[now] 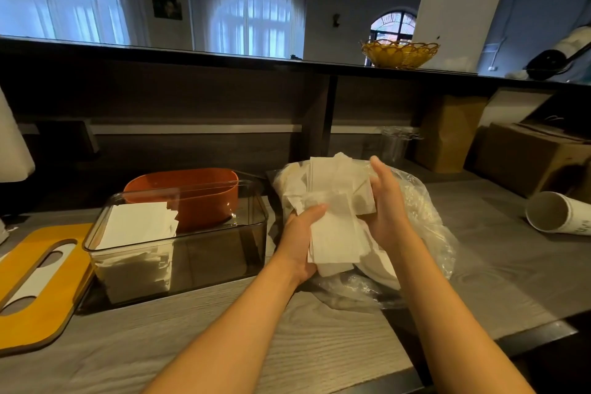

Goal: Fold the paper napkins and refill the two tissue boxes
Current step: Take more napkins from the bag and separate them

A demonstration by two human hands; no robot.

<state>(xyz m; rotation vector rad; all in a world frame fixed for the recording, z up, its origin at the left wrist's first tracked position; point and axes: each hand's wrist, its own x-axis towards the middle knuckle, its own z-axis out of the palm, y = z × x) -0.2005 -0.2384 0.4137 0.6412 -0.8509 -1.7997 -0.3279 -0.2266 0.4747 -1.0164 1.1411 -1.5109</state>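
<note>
Head view, only one available: both hands are on a loose bunch of paper napkins [335, 221] over the plastic bag [412, 217] at centre frame. Left hand [302, 241] grips the bunch from the 7 o'clock side, thumb over the top sheet; right hand [385, 205] curls round the 3 o'clock edge. Clear tissue box [179, 243] sits at 9 o'clock of the hands on the table [287, 345], roughly half loaded: a napkin stack [137, 227] fills its left end, the right end looks empty. Orange tissue box [192, 192] stands just behind it at 11 o'clock; no napkins visible inside, so it is probably not yet started. Yellow lid [35, 285] lies off, at 8 o'clock near the frame edge. Estimate: under halfway, with the rest of the clear box, the whole orange one and the lids to go. Unclear: the fold state of the held bunch, what is left in the bag (crumpled film hides it), the orange box floor, and any second lid. A paper cup [556, 213] lies tipped at 3 o'clock.
</note>
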